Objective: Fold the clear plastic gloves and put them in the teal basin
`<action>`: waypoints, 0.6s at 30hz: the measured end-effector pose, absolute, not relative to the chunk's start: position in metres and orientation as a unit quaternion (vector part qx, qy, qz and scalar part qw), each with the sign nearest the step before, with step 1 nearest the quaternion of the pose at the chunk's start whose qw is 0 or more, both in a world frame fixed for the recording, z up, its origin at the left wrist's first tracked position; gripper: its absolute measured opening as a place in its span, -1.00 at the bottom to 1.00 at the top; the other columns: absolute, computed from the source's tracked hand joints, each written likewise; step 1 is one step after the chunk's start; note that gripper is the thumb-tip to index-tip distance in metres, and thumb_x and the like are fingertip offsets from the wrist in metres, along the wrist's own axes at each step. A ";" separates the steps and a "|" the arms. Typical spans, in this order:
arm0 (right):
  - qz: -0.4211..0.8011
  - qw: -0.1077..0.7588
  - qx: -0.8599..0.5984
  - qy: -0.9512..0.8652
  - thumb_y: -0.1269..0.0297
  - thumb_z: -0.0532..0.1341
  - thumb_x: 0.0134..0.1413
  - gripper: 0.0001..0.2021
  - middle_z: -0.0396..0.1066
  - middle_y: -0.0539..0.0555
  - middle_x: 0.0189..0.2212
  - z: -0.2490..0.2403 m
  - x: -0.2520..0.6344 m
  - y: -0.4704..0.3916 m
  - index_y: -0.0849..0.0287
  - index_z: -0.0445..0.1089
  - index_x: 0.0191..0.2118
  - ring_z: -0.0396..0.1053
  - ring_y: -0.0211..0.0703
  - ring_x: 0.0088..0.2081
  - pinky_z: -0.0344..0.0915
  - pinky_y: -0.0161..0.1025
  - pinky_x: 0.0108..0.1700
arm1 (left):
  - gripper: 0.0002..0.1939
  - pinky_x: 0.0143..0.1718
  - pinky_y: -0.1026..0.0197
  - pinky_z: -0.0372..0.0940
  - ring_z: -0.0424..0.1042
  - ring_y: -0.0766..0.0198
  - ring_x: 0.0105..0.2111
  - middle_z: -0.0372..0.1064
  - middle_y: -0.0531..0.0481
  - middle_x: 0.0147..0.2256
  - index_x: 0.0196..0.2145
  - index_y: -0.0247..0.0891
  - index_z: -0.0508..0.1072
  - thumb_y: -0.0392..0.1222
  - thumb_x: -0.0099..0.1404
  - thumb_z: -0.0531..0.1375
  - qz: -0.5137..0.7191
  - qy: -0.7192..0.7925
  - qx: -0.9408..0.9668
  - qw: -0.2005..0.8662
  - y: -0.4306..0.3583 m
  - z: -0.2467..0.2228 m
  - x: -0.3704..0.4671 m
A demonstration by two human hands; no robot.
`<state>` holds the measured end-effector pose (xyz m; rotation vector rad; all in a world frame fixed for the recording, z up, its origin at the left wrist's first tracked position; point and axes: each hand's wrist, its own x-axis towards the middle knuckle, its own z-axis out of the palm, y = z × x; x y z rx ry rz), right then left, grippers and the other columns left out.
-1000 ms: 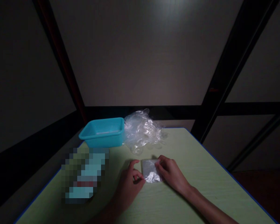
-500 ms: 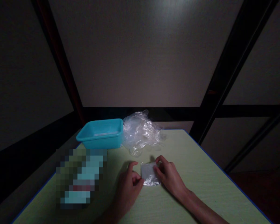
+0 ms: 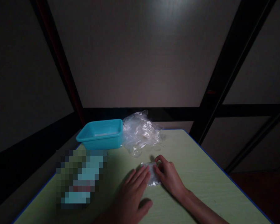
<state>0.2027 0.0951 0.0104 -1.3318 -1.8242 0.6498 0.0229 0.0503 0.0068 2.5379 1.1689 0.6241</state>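
Observation:
A small folded piece of clear plastic film [image 3: 154, 179] lies flat on the table, partly covered by my hands. My left hand [image 3: 135, 193] is spread, palm down, with its fingertips resting on the left part of the film and its thumb apart. At the film's right edge, my right hand [image 3: 170, 178] has its fingers curled and pinches the edge between thumb and forefinger. Beyond my hands lies a crumpled heap of clear plastic gloves [image 3: 141, 132].
A turquoise basket [image 3: 102, 143] stands at the back left, against the glove heap. Nearer on the left of the green table [image 3: 200, 186], a pixelated item [image 3: 84, 180] is blurred out. Dark-framed panels rise behind the table.
My left hand has opened out from its curled pose, and its fingers now lie over the left part of the film. My right hand has stayed in place.

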 end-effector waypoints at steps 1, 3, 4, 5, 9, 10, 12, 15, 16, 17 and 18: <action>0.254 0.386 -0.523 -0.716 0.27 0.01 0.03 -0.89 0.17 -0.10 -0.71 0.010 0.203 0.095 0.15 0.19 -0.33 0.18 -0.22 -0.66 0.03 -0.36 -0.61 | -0.28 0.22 -0.08 -0.07 -0.04 0.05 0.24 -0.05 -0.13 0.25 0.23 -0.25 0.07 -0.30 0.12 0.18 0.183 0.394 0.891 0.131 0.049 0.008 0.023; 0.256 0.384 -0.523 -0.716 0.28 0.01 0.03 -0.89 0.17 -0.11 -0.71 0.011 0.202 0.095 0.16 0.20 -0.32 0.18 -0.22 -0.66 0.02 -0.35 -0.61 | -0.26 0.22 -0.08 -0.10 -0.06 0.05 0.25 -0.09 -0.16 0.26 0.25 -0.28 0.02 -0.23 0.16 0.20 0.142 0.387 0.903 0.122 0.048 0.009 0.023; 0.258 0.382 -0.523 -0.717 0.28 0.01 0.03 -0.89 0.17 -0.11 -0.71 0.011 0.202 0.094 0.16 0.20 -0.31 0.17 -0.22 -0.66 0.01 -0.35 -0.62 | -0.26 0.22 -0.07 -0.10 -0.06 0.05 0.25 -0.10 -0.17 0.26 0.25 -0.29 0.01 -0.20 0.17 0.20 0.134 0.388 0.904 0.118 0.048 0.009 0.024; 0.259 0.380 -0.523 -0.717 0.29 0.01 0.03 -0.88 0.18 -0.10 -0.70 0.011 0.202 0.094 0.17 0.20 -0.30 0.18 -0.22 -0.66 0.01 -0.35 -0.62 | -0.26 0.22 -0.06 -0.10 -0.06 0.06 0.24 -0.10 -0.18 0.26 0.25 -0.29 0.00 -0.17 0.18 0.20 0.131 0.388 0.905 0.114 0.049 0.009 0.024; 0.265 0.372 -0.520 -0.721 0.28 0.00 0.06 -0.82 0.18 -0.11 -0.70 0.013 0.204 0.095 0.21 0.20 -0.22 0.19 -0.22 -0.66 0.03 -0.36 -0.63 | -0.26 0.22 -0.04 -0.08 -0.03 0.04 0.24 -0.07 -0.18 0.25 0.25 -0.27 0.02 -0.13 0.19 0.22 0.131 0.387 0.908 0.097 0.049 0.008 0.023; 0.262 0.371 -0.519 -0.724 0.28 0.00 0.07 -0.81 0.18 -0.12 -0.71 0.014 0.206 0.094 0.22 0.20 -0.20 0.18 -0.22 -0.67 0.04 -0.36 -0.63 | -0.27 0.22 -0.05 -0.08 -0.03 0.04 0.24 -0.07 -0.18 0.25 0.25 -0.27 0.03 -0.13 0.19 0.22 0.128 0.386 0.909 0.094 0.049 0.007 0.023; 0.233 0.376 -0.518 -0.732 0.28 -0.01 0.11 -0.80 0.21 -0.11 -0.71 0.018 0.211 0.093 0.23 0.21 -0.17 0.20 -0.22 -0.68 0.08 -0.34 -0.62 | -0.27 0.22 -0.05 -0.07 -0.04 0.04 0.24 -0.08 -0.18 0.25 0.25 -0.27 0.02 -0.11 0.20 0.21 0.123 0.382 0.912 0.086 0.048 0.006 0.022; 0.139 0.375 -0.483 -0.779 0.34 -0.06 0.16 -0.79 0.39 0.04 -0.57 0.027 0.216 0.086 0.23 0.28 -0.20 0.35 -0.15 -0.56 0.26 -0.27 -0.50 | -0.28 0.22 -0.06 -0.07 -0.07 0.04 0.25 -0.12 -0.18 0.27 0.26 -0.28 -0.02 -0.09 0.23 0.18 0.116 0.383 0.914 0.070 0.049 0.004 0.021; 0.109 0.360 -0.459 -0.805 0.37 -0.08 0.17 -0.76 0.44 0.12 -0.48 0.030 0.216 0.083 0.24 0.31 -0.20 0.40 -0.12 -0.47 0.31 -0.24 -0.42 | -0.28 0.22 -0.06 -0.07 -0.07 0.04 0.25 -0.12 -0.18 0.27 0.26 -0.29 -0.02 -0.08 0.24 0.17 0.111 0.385 0.914 0.064 0.049 0.003 0.021; 0.087 0.334 -0.431 -0.833 0.39 -0.09 0.18 -0.73 0.47 0.19 -0.37 0.032 0.215 0.079 0.26 0.33 -0.18 0.43 -0.10 -0.36 0.35 -0.20 -0.32 | -0.29 0.22 -0.06 -0.07 -0.07 0.03 0.25 -0.11 -0.18 0.26 0.25 -0.30 0.00 -0.06 0.24 0.16 0.107 0.385 0.915 0.058 0.050 0.002 0.021; 0.073 0.301 -0.407 -0.859 0.40 -0.09 0.19 -0.70 0.47 0.23 -0.24 0.034 0.214 0.076 0.27 0.34 -0.12 0.44 -0.07 -0.24 0.36 -0.15 -0.19 | -0.31 0.22 -0.06 -0.06 -0.05 0.03 0.24 -0.08 -0.19 0.26 0.24 -0.30 0.03 -0.04 0.24 0.16 0.105 0.384 0.916 0.054 0.050 0.001 0.022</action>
